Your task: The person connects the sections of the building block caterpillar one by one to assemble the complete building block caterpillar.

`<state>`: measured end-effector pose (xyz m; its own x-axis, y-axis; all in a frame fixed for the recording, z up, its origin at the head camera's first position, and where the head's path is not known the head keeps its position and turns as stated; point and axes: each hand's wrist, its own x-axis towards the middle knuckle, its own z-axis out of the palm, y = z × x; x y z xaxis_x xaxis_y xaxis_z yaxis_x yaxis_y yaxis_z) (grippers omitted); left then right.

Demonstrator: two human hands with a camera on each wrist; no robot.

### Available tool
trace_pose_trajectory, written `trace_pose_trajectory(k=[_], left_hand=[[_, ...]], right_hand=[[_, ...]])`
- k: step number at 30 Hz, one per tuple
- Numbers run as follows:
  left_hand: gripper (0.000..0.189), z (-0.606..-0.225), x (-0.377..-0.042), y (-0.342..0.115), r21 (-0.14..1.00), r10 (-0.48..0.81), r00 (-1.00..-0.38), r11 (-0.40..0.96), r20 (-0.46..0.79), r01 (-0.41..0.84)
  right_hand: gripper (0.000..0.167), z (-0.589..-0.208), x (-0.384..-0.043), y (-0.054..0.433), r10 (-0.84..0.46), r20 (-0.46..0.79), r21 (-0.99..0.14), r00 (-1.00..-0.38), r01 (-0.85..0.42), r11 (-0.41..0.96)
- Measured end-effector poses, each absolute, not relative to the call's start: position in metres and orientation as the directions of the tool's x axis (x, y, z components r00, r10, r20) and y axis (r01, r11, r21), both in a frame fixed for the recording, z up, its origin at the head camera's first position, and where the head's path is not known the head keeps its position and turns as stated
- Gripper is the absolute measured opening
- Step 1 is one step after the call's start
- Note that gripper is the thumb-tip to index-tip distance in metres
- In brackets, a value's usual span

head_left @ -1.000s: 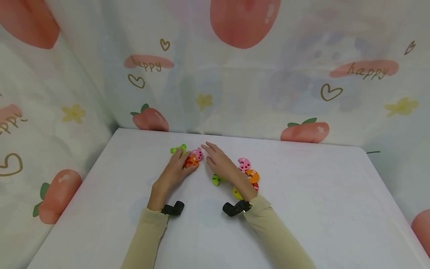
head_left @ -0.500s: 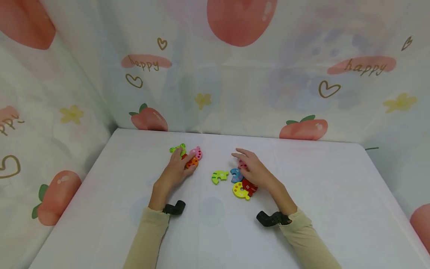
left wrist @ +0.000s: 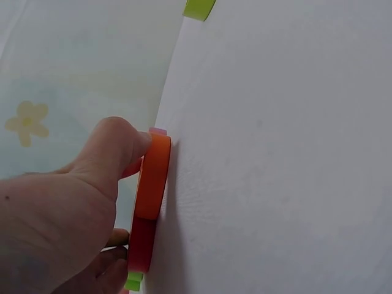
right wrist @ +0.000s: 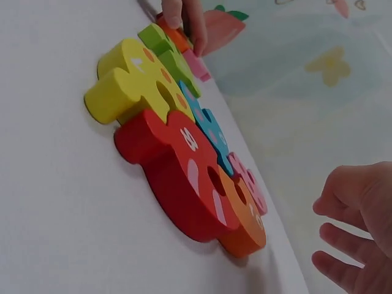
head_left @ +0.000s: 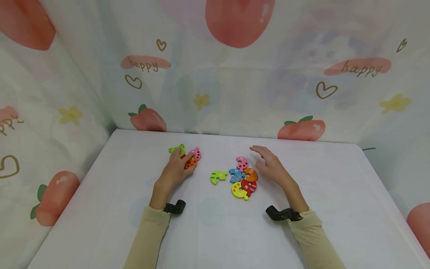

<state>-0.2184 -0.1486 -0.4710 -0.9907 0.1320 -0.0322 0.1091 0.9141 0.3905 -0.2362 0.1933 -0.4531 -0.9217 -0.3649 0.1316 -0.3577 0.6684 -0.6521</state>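
My left hand (head_left: 172,169) rests over a small group of animal-shaped puzzle pieces on the table's far left. Its thumb touches the orange spotted piece (head_left: 191,163), and other fingers lie over the red piece (left wrist: 143,245), partly hidden. A green piece (head_left: 177,150) and a pink piece (head_left: 196,153) show around it. My right hand (head_left: 273,168) hovers with loosely spread fingers, holding nothing, right of a second cluster: pink (head_left: 242,163), blue (head_left: 236,175), orange (head_left: 251,174), red (right wrist: 177,177) and yellow (right wrist: 131,79) numbered pieces.
A lone green striped piece (head_left: 218,176) lies between the two groups, left of the blue one. The white table (head_left: 208,231) meets a fruit-printed cloth (head_left: 228,86) along its back edge. Each wrist wears a black camera mount (head_left: 283,214).
My right hand has moved right, from beside the left group across the second cluster to its far side, uncovering those pieces. My left hand has stayed over its pieces.
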Motion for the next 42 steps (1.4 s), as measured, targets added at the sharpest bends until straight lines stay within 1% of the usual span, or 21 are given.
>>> trace_pose_trajectory(k=[5, 9, 17, 28, 32, 35, 40, 42], left_hand=[[0.057, -0.472, -0.218, -0.150, 0.381, 0.130, -0.991, 0.918, -0.023, 0.112], [0.056, -0.471, -0.219, -0.150, 0.384, 0.137, -0.991, 0.915, -0.012, 0.122], [0.056, -0.473, -0.222, -0.151, 0.373, 0.146, -0.989, 0.917, 0.011, 0.139], [0.056, -0.472, -0.222, -0.151, 0.384, 0.156, -0.988, 0.913, -0.022, 0.136], [0.056, -0.471, -0.221, -0.151, 0.385, 0.160, -0.987, 0.912, -0.018, 0.141], [0.055, -0.472, -0.221, -0.152, 0.384, 0.166, -0.986, 0.911, -0.011, 0.149], [0.056, -0.474, -0.223, -0.152, 0.381, 0.177, -0.984, 0.911, -0.018, 0.157], [0.058, -0.475, -0.223, -0.152, 0.376, 0.179, -0.983, 0.914, -0.033, 0.154]], right_hand=[[0.054, -0.452, -0.233, 0.181, -0.416, 0.111, -0.667, -0.902, -0.378, 0.642], [0.054, -0.452, -0.231, 0.176, -0.433, 0.095, -0.672, -0.896, -0.379, 0.636], [0.053, -0.456, -0.232, 0.180, -0.430, 0.077, -0.669, -0.900, -0.366, 0.647], [0.051, -0.458, -0.230, 0.177, -0.440, 0.082, -0.679, -0.894, -0.374, 0.632], [0.050, -0.457, -0.226, 0.166, -0.476, 0.114, -0.656, -0.872, -0.426, 0.623], [0.049, -0.457, -0.221, 0.155, -0.527, 0.137, -0.611, -0.839, -0.490, 0.621], [0.050, -0.454, -0.208, 0.136, -0.635, 0.088, -0.523, -0.768, -0.578, 0.627], [0.050, -0.454, -0.203, 0.131, -0.658, 0.056, -0.488, -0.751, -0.596, 0.638]])
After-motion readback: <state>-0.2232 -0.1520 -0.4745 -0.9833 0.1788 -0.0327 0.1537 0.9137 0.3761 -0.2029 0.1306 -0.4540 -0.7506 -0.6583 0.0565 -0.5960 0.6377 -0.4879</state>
